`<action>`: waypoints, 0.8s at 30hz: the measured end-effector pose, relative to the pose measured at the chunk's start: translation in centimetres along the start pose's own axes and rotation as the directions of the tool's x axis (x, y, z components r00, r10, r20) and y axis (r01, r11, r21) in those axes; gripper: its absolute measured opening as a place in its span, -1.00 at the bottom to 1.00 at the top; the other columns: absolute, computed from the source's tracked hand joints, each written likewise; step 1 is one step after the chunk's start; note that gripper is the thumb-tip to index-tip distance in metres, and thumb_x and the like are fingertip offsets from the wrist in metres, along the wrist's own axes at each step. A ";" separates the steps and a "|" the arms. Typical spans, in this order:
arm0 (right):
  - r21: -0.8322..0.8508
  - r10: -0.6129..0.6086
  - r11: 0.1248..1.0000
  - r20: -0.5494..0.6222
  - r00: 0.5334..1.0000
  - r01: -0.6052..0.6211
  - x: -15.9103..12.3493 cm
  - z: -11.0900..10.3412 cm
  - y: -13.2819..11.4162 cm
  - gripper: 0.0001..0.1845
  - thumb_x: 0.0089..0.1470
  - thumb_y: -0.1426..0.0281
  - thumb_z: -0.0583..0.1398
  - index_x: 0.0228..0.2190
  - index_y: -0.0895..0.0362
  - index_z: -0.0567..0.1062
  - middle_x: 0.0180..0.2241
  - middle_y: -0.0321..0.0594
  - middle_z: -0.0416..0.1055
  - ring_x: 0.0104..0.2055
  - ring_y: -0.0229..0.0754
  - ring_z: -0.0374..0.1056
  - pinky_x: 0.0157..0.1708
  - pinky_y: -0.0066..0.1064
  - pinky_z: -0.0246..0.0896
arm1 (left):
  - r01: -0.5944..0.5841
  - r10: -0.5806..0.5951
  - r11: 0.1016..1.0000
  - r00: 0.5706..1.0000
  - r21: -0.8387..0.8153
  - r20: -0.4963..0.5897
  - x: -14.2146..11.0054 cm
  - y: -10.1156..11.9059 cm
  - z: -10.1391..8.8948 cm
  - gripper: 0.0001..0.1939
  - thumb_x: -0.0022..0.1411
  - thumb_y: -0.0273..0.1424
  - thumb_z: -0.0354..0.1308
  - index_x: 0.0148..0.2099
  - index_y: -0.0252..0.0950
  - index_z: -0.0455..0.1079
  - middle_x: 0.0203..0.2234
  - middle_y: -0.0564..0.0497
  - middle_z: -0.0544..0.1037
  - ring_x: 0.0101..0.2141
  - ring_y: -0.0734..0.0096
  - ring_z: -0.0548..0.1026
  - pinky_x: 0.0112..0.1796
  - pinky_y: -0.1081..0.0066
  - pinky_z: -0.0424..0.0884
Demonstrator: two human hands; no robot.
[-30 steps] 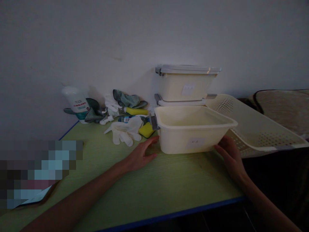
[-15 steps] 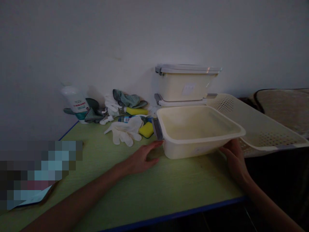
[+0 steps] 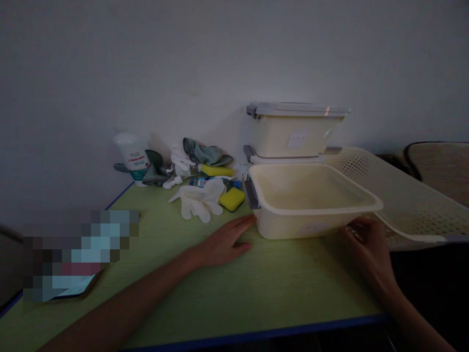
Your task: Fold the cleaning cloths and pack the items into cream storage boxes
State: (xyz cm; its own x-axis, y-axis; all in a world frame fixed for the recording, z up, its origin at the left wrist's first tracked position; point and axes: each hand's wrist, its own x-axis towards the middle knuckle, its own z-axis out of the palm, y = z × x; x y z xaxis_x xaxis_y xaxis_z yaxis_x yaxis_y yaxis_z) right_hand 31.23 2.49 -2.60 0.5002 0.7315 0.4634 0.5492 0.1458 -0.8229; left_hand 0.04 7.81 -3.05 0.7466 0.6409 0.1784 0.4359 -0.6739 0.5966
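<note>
An open cream plastic storage bin [image 3: 311, 222] with a grey side latch stands on the green tabletop in front of me. At its left wall is my left hand [image 3: 230, 240], palm low by the table, fingers stretched out with the tips at the bin's lower left side. My right hand [image 3: 370, 249] is by the bin's front right corner, its fingers curled in towards the thumb; whatever lies between them is hidden. Behind stands a lidded bin [image 3: 282, 139] with a paper label, resting on another grey-white lid [image 3: 282, 160].
A white laundry basket [image 3: 410, 195] sits right of the bins. To the left are white gloves [image 3: 198, 203], yellow sponges [image 3: 232, 199], grey-green cloths [image 3: 205, 152] and a white bottle [image 3: 132, 156]. A blurred-out flat device [image 3: 78, 286] lies front left. The table has a blue edge [image 3: 256, 336].
My right hand's fingers have curled and shifted slightly outward at the bin's corner. The left hand stays beside the bin. The whole view has swung a little to the left.
</note>
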 end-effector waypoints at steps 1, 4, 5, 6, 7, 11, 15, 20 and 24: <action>-0.028 -0.025 0.999 -0.017 1.000 0.024 0.0 -0.1 0.0 -0.66 -0.24 0.19 0.24 -0.43 0.05 0.26 -0.42 -0.22 0.35 -0.41 -0.10 0.37 -0.44 -0.22 0.35 | -0.001 0.001 1.000 1.000 0.014 -0.002 0.0 0.0 0.0 -0.40 0.22 -0.36 0.02 0.25 -0.42 -0.01 0.21 -0.23 0.11 0.20 0.24 0.09 0.18 0.19 0.03; -0.096 -0.085 0.992 -0.056 0.995 0.079 -0.1 -0.4 -0.2 -0.70 -0.25 0.18 0.24 -0.53 0.05 0.26 -0.54 -0.30 0.28 -0.54 -0.18 0.27 -0.57 -0.31 0.25 | -0.015 0.016 0.998 1.000 0.062 -0.011 0.0 0.0 0.0 -0.50 0.22 -0.38 0.02 0.19 -0.41 0.12 0.19 -0.23 0.16 0.18 0.24 0.13 0.16 0.20 0.07; -0.128 -0.138 0.983 -0.066 0.988 0.128 -0.3 -0.5 -0.3 -0.72 -0.23 0.20 0.23 -0.56 0.05 0.25 -0.58 -0.32 0.25 -0.58 -0.21 0.23 -0.60 -0.34 0.21 | -0.021 0.023 0.996 1.000 0.085 -0.018 0.0 0.0 0.0 -0.54 0.22 -0.40 0.02 0.15 -0.40 0.17 0.18 -0.23 0.18 0.17 0.24 0.16 0.15 0.20 0.10; -0.173 -0.224 0.962 -0.068 0.972 0.210 -0.4 -0.7 -0.4 -0.75 -0.17 0.22 0.21 -0.58 0.05 0.24 -0.61 -0.34 0.22 -0.61 -0.24 0.19 -0.62 -0.37 0.16 | -0.029 0.033 0.993 0.999 0.114 -0.027 0.0 0.0 0.1 -0.59 0.22 -0.42 0.01 0.12 -0.39 0.21 0.16 -0.23 0.20 0.16 0.25 0.19 0.14 0.21 0.13; -0.223 -0.330 0.924 -0.058 0.942 0.310 -0.6 -0.9 -0.5 -0.77 -0.12 0.26 0.18 -0.60 0.05 0.23 -0.65 -0.37 0.19 -0.64 -0.26 0.16 -0.63 -0.40 0.11 | -0.038 0.046 0.987 0.998 0.155 -0.045 0.0 0.1 0.1 -0.62 0.21 -0.44 0.01 0.08 -0.39 0.25 0.14 -0.23 0.24 0.14 0.26 0.22 0.12 0.23 0.17; -0.304 -0.667 0.692 0.079 0.741 0.655 -1.7 -0.8 -1.7 -0.75 0.00 0.39 0.11 -0.65 0.08 0.22 -0.73 -0.41 0.13 -0.71 -0.34 0.07 -0.68 -0.47 -0.02 | -0.050 0.101 0.942 0.985 0.333 -0.137 -0.1 0.1 -0.1 -0.75 0.19 -0.51 0.00 -0.07 -0.36 0.34 0.07 -0.20 0.34 0.07 0.25 0.31 0.05 0.24 0.27; -0.149 -0.768 0.574 0.245 0.592 0.805 -3.1 1.3 -4.4 -0.74 0.00 0.49 0.12 -0.65 0.09 0.21 -0.72 -0.41 0.16 -0.69 -0.36 0.11 -0.64 -0.52 0.03 | 0.006 0.078 0.919 0.977 0.395 -0.197 -0.7 -0.4 -1.6 -0.79 0.17 -0.53 0.00 -0.14 -0.35 0.35 0.03 -0.21 0.36 0.05 0.18 0.31 0.05 0.14 0.25; 0.057 -0.750 0.536 0.491 0.444 0.842 -5.0 7.0 -9.5 -0.75 0.06 0.52 0.03 -0.62 0.09 0.22 -0.66 -0.33 0.19 -0.62 -0.30 0.14 -0.61 -0.48 0.01 | 0.199 -0.049 0.891 0.936 0.408 -0.349 -1.9 -2.8 -4.0 -0.70 0.08 -0.59 0.00 -0.10 -0.43 0.32 0.07 -0.30 0.28 0.10 0.06 0.23 0.09 0.09 0.17; 0.067 -0.638 0.590 0.649 0.414 0.804 -6.0 12.8 -12.3 -0.84 0.03 0.50 0.04 -0.54 0.09 0.31 -0.55 -0.26 0.30 -0.49 -0.22 0.24 -0.50 -0.43 0.12 | 0.350 -0.160 0.862 0.873 0.365 -0.460 -2.7 -5.0 -4.4 -0.56 0.07 -0.56 0.01 0.05 -0.45 0.21 0.16 -0.31 0.14 0.19 -0.01 0.06 0.13 0.03 0.07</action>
State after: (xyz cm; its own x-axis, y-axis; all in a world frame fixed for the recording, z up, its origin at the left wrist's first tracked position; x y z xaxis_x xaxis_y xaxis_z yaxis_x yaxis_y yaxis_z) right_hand 12.89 4.83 0.57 -0.5775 0.6424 0.5038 0.6819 0.7189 -0.1350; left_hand -6.38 11.05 -3.08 0.3511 0.8365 0.4207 0.8211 -0.4910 0.2910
